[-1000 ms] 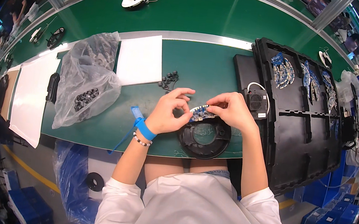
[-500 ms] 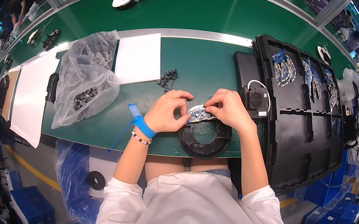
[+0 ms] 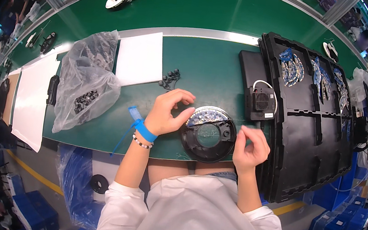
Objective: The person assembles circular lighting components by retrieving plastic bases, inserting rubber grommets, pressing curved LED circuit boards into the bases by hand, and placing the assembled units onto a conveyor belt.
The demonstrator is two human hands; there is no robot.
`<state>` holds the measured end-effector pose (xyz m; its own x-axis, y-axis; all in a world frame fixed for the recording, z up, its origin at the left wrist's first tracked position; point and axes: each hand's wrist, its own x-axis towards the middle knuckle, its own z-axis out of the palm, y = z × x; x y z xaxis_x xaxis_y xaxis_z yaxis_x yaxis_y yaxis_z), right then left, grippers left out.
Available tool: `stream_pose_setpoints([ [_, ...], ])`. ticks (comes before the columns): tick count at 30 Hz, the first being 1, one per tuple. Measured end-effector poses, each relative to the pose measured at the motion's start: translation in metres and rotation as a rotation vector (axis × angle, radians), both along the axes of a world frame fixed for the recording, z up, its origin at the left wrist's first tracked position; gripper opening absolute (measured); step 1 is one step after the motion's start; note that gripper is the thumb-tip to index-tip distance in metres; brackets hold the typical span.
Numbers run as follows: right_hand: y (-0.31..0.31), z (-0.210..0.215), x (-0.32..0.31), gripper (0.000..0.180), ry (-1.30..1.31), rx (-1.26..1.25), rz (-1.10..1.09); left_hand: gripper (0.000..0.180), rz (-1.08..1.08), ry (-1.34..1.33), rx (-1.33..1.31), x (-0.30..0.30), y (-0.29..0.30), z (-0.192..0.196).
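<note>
A curved circuit board [image 3: 209, 116] lies in the far part of a black ring [image 3: 206, 155] at the near edge of the green bench [image 3: 204, 64]. The left hand [image 3: 169, 113] is beside the ring's left, thumb and forefinger wide apart with a bare gap between them; the right hand [image 3: 252, 151] is at the other side, fingers curled (whether they pinch anything, I cannot tell). The right side is crowded: a black vented unit [image 3: 262, 102] with a white cable sits just beyond that hand, and the big black tray [image 3: 288, 152] bounds the space. Small black parts [image 3: 169, 79] lie beyond the left hand, near a white slab [image 3: 140, 58] and a clear bag [image 3: 90, 70].
</note>
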<state>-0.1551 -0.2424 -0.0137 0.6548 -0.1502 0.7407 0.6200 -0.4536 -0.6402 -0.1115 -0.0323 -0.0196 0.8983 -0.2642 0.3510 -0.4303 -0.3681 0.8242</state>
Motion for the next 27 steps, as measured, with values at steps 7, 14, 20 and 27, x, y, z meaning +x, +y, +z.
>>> stream_pose_setpoints([
  [7,-0.005,-0.031,-0.007,0.013,0.057,0.058,0.02,0.022,-0.1,0.104,0.045,-0.039,-0.004,0.009],
  [14,-0.013,-0.045,-0.01,0.009,0.164,0.181,0.064,0.008,0.044,0.069,0.079,-0.049,-0.003,0.006],
  [20,-0.017,-0.049,-0.015,0.008,0.285,0.331,0.104,0.007,0.218,0.028,0.001,-0.038,0.021,0.027],
  [27,-0.012,-0.05,-0.007,0.006,0.433,0.308,0.156,0.007,0.565,-0.047,0.019,0.045,0.057,0.079],
])
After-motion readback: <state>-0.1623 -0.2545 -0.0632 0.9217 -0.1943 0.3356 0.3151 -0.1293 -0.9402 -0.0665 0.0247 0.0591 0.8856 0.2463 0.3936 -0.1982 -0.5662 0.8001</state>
